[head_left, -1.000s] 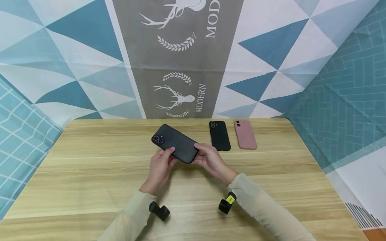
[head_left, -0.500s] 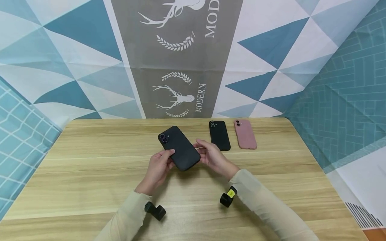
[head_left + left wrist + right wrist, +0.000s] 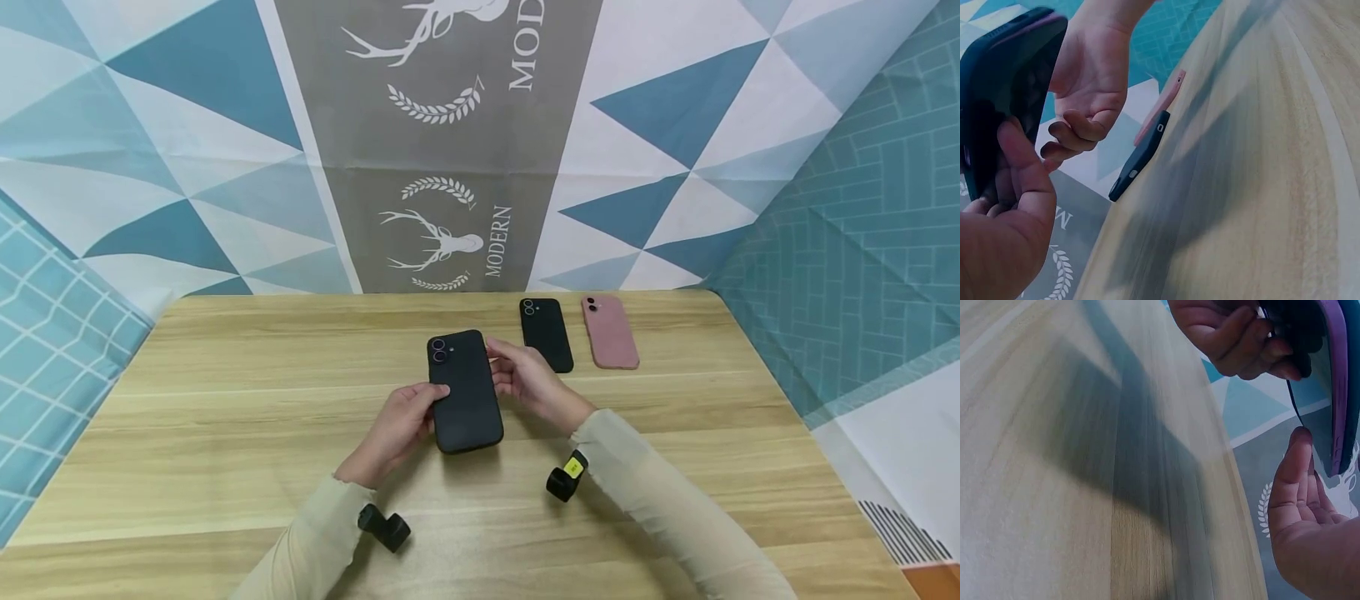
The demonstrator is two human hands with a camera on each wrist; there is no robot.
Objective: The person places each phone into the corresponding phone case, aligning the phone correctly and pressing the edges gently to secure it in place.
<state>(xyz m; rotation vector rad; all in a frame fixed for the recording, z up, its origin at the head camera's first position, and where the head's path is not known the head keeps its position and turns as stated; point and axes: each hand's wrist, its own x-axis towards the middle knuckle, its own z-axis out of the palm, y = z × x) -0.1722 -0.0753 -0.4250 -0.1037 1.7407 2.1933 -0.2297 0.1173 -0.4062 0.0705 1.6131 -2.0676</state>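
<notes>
A phone in a black case (image 3: pixel 468 408) is held above the table, its back and twin camera lenses facing up. My left hand (image 3: pixel 397 423) grips its left edge, thumb on the back and fingers underneath. My right hand (image 3: pixel 534 385) is at the upper right edge, its fingers loosely bent and its fingertips right at the side. In the right wrist view, a purple phone frame (image 3: pixel 1339 387) shows beside the dark case. The underside is mostly dark in the left wrist view, with the left fingers against it.
A second black phone (image 3: pixel 546 335) and a pink phone (image 3: pixel 611 332) lie side by side, backs up, near the far edge of the wooden table (image 3: pixel 225 442). Patterned cloth (image 3: pixel 442 167) hangs behind the table and at both sides.
The held phone has turned clockwise from a slant to nearly upright in the head view and shifted right, towards me. My right hand has let go of its lower corner; the left keeps its grip.
</notes>
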